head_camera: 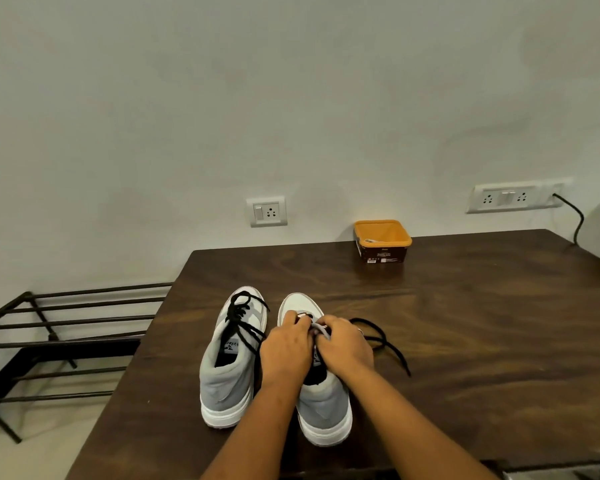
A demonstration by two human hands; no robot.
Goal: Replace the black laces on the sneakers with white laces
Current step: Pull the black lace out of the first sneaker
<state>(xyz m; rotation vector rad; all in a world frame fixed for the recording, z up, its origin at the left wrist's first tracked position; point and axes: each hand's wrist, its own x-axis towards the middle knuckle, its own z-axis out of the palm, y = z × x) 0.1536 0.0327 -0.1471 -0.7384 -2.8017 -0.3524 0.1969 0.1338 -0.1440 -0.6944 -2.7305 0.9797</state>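
The task is judged to be at an early stage: the left sneaker (222, 386) is fully threaded with its black lace (244, 323), untied and slack, while on the right sneaker (323, 407) no black lacing is seen in the uncovered part. A loose lace (383, 336) – also black – is trailed over the table (465, 323) just right of that shoe, one end hidden under the right hand (347, 344), so whether it is wholly out of the eyelets cannot be told. Both hands are set on the throat of the right sneaker. A pale strip (321, 332) is pinched in the curled fingers of the right hand; whether it is a white lace or the tongue cannot be told. The left hand (286, 348) is curled close against it, but what it grips is hidden. What is left is judged to be most of the work: the white lacing of the right shoe, then the stripping and relacing of the left. The shoes are stood side by side, toes away, near the front edge of a dark wooden table. At its far edge an orange tub (383, 252) is placed, with something white (371, 241) inside – perhaps the new laces. Behind, a plain wall (291, 98) is fitted with a socket (266, 211) and a wider switch plate (515, 198), from which a cable (577, 220) is hung. A black metal rack (66, 320) is stood to the left of the table
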